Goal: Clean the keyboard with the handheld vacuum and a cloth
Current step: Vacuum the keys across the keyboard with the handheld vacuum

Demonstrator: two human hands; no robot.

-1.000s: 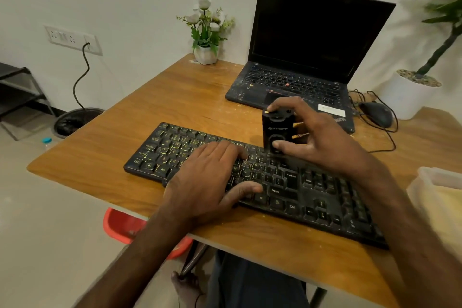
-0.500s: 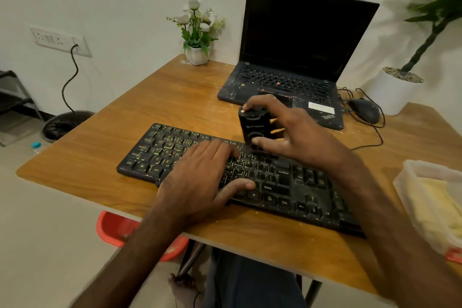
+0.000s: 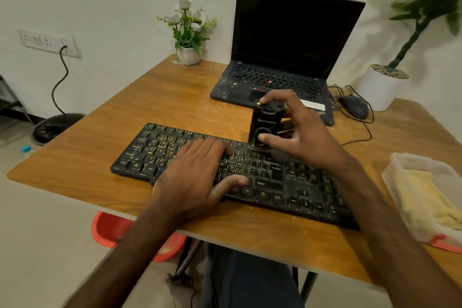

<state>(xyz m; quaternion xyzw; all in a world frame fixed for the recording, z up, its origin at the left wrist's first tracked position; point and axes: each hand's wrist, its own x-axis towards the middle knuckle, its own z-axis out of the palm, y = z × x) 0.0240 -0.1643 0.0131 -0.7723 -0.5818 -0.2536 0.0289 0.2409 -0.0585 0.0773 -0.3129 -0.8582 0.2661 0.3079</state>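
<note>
Head view. A black keyboard (image 3: 297,182) lies near the front edge of the wooden surface (image 3: 162,107). The left hand (image 3: 192,177) rests flat on its middle keys, fingers straight. The right hand (image 3: 300,132) grips the handheld vacuum (image 3: 266,121) upright on the keyboard's top row. A yellow cloth (image 3: 425,200) lies in a container (image 3: 400,160) at right.

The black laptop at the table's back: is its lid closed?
No, the black laptop is open, with its dark screen upright.
</note>
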